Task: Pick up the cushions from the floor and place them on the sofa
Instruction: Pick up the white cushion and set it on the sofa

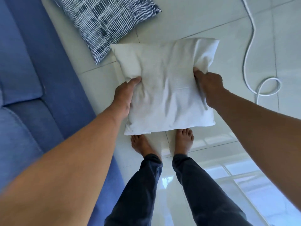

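A plain white cushion (166, 85) hangs in front of me above the tiled floor, held at both sides. My left hand (124, 97) grips its left edge, thumb on top. My right hand (209, 85) pinches its right edge. A second cushion (105, 22), dark blue with white stripes, lies flat on the floor farther ahead, next to the sofa. The blue sofa (29, 75) runs along the left side, its seat cushions visible at the left edge.
A white cable (250, 51) snakes over the floor at the right and loops near my right hand. My bare feet (184, 141) stand on glossy white tiles (195, 22) just under the held cushion.
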`<state>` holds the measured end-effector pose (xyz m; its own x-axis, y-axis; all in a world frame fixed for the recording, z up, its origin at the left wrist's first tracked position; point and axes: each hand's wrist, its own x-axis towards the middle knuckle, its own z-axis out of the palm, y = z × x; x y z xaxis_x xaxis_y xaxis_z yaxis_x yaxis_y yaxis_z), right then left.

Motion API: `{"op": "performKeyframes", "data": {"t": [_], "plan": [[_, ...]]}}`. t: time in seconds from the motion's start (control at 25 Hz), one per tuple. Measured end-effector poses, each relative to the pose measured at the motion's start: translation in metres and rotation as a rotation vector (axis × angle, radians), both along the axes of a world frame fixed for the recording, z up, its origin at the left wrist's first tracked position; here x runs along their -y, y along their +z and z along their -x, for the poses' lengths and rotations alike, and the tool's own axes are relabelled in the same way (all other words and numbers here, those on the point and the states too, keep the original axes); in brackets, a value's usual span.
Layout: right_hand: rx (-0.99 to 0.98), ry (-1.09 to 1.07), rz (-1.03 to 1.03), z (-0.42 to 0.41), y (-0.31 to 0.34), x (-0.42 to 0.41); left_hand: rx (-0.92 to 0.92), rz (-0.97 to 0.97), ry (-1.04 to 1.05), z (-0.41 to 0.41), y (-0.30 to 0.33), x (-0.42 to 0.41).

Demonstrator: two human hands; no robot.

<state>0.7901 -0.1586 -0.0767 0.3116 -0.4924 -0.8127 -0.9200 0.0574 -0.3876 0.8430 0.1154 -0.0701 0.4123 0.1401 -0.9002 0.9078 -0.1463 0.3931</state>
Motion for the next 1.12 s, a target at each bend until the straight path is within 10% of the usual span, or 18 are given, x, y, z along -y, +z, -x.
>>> {"op": "performKeyframes", "data": {"t": [0.6,1.12], "plan": [[0.231,0.295,-0.008,-0.064,0.375,-0.08,0.255,0.015,0.314,0.025,0.388,-0.095],[0.371,0.734,-0.192,-0.081,0.484,-0.316,0.458,-0.049,0.741,0.155,0.49,-0.274]]}}
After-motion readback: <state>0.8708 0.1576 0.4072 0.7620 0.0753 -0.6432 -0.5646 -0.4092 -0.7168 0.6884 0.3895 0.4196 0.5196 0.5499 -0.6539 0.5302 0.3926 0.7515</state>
